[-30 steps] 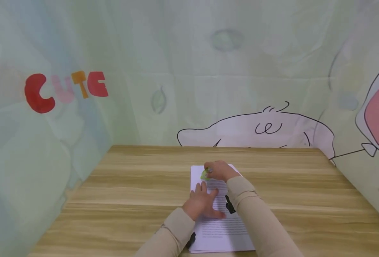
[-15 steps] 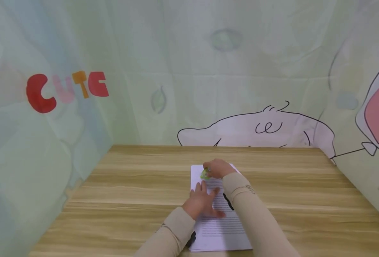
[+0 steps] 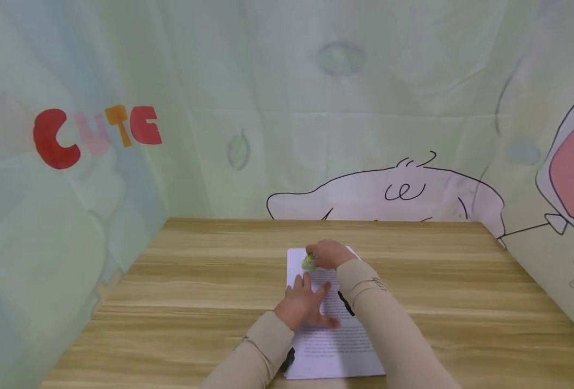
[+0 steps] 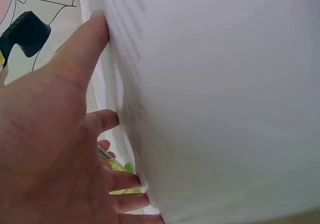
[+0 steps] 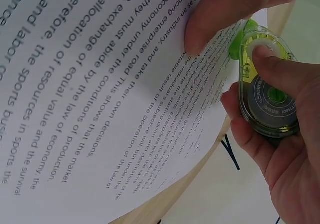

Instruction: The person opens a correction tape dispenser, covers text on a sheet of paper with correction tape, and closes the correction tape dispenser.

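On the wooden table [image 3: 209, 281] lies printed paper [image 3: 333, 346], pressed mid-page by the left hand [image 3: 308, 303] — fingers spread, gripping nothing — while the right hand [image 3: 332, 254] pinches the correction tape [image 5: 270, 106] near the paper's far edge, where slack left-hand pressure could let it skid.

We record a long beige fabric left sleeve [image 3: 245, 363] and a matching beige right sleeve [image 3: 398, 335], each ending in a broad, seamed cuff [image 3: 357, 275], the right bearing a small dark line marking [image 3: 379, 283], with a small black fitting [image 3: 346, 303] visible beside each.
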Available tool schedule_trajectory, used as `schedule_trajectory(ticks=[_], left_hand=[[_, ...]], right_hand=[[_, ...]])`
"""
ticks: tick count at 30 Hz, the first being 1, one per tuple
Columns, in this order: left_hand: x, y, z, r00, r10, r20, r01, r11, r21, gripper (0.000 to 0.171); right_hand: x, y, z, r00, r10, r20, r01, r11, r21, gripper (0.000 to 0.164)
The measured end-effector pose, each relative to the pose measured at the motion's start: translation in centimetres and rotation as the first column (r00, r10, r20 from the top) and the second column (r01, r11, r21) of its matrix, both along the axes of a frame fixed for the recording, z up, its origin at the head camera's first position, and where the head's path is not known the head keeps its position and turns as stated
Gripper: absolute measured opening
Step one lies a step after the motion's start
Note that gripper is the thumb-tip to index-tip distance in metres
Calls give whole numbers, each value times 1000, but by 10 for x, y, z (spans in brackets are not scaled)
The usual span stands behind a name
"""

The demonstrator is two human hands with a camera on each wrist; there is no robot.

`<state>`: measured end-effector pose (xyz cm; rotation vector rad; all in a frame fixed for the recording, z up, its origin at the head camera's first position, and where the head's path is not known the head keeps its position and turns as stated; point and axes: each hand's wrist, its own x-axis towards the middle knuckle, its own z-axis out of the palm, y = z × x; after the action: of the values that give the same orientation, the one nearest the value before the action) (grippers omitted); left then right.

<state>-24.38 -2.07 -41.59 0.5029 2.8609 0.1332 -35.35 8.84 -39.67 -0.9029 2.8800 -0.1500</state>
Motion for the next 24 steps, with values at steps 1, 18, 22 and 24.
schedule_trajectory(ticks=[1, 18, 22, 24], left_hand=[[0, 0, 1, 1000, 5, 11, -5, 1000, -1, 89], [1, -1, 6, 998, 18, 61, -19, 1000, 22, 89], [1, -2, 6, 998, 20, 60, -21, 999, 27, 89], [1, -2, 5, 998, 19, 62, -21, 999, 29, 89]], right_hand=[[-2, -1, -1, 1000, 0, 5, 0, 1000, 2, 24], [10, -2, 10, 998, -53, 20, 52, 998, 43, 26], [10, 0, 11, 998, -51, 19, 50, 998, 43, 27], [11, 0, 11, 998, -54, 23, 54, 998, 41, 27]])
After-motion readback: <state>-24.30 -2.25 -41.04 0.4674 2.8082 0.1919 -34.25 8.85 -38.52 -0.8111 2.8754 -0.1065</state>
